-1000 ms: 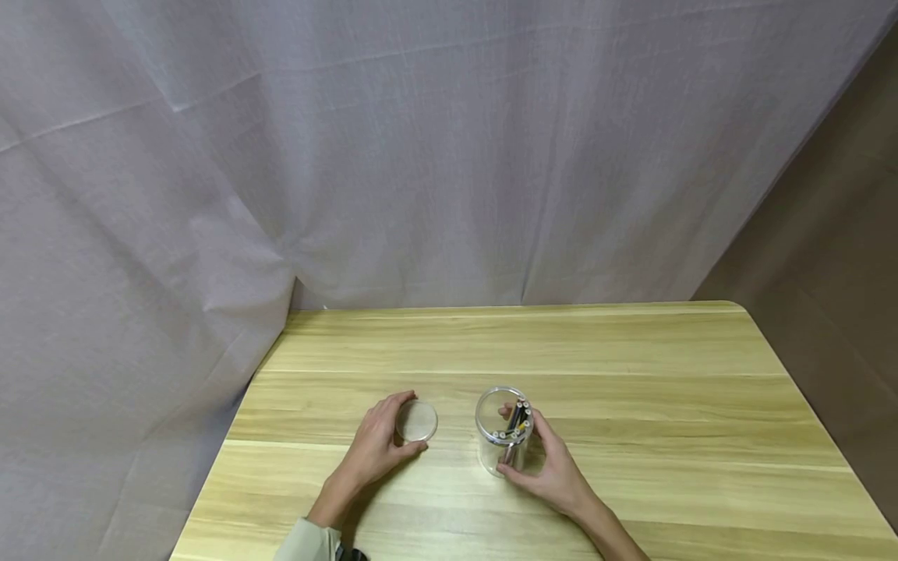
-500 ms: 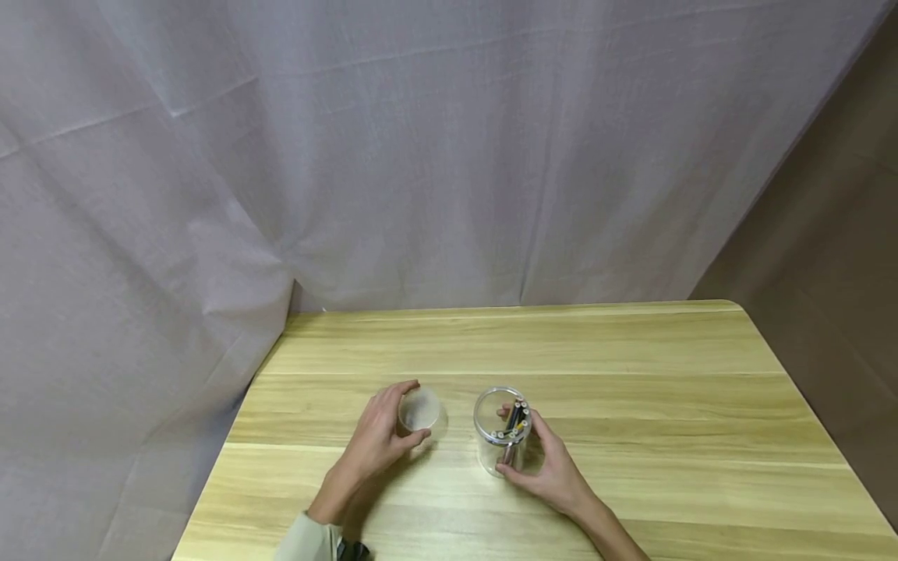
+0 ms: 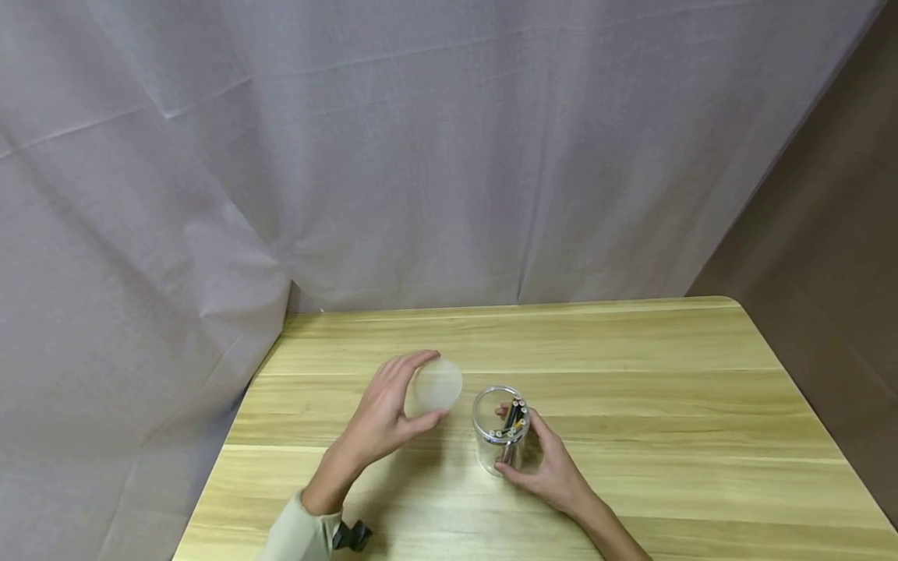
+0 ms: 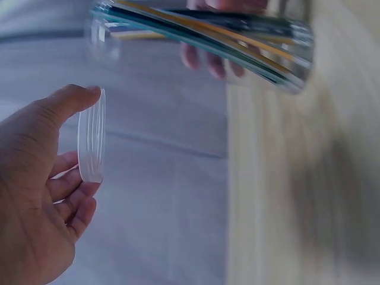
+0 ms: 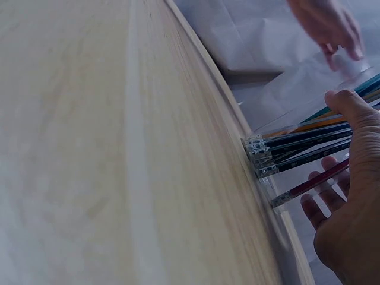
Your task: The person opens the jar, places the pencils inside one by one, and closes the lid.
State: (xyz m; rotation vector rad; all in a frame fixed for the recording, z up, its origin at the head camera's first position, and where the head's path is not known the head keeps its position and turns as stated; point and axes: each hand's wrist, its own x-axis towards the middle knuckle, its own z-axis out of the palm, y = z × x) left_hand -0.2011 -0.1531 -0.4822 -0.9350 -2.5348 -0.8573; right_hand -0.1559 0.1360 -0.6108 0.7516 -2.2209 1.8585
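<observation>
My left hand (image 3: 382, 409) pinches a round clear plastic lid (image 3: 440, 383) by its rim, thumb on one side and fingers on the other. The lid is off the table, left of and behind a tall clear jar (image 3: 489, 452). Several pencils (image 3: 515, 417) lean inside the jar, mostly dark, with orange, teal and red ones among them; their metal ends (image 5: 267, 169) are at the jar's bottom. The jar stands upright on the table with its mouth uncovered. My right hand (image 3: 550, 467) grips the jar's right side, fingers behind and thumb in front.
A light wood-grain table (image 3: 631, 389) bears the jar. Grey cloth (image 3: 421, 156) hangs along its back and left edges, and a brown surface (image 3: 821, 312) lies beyond its right edge. A black band (image 3: 352, 536) is at the left wrist, by a pale sleeve (image 3: 302, 534).
The left hand has lifted the lid off the table and carried it up, rightward and toward the back. The right hand and the jar have stayed nearly still.
</observation>
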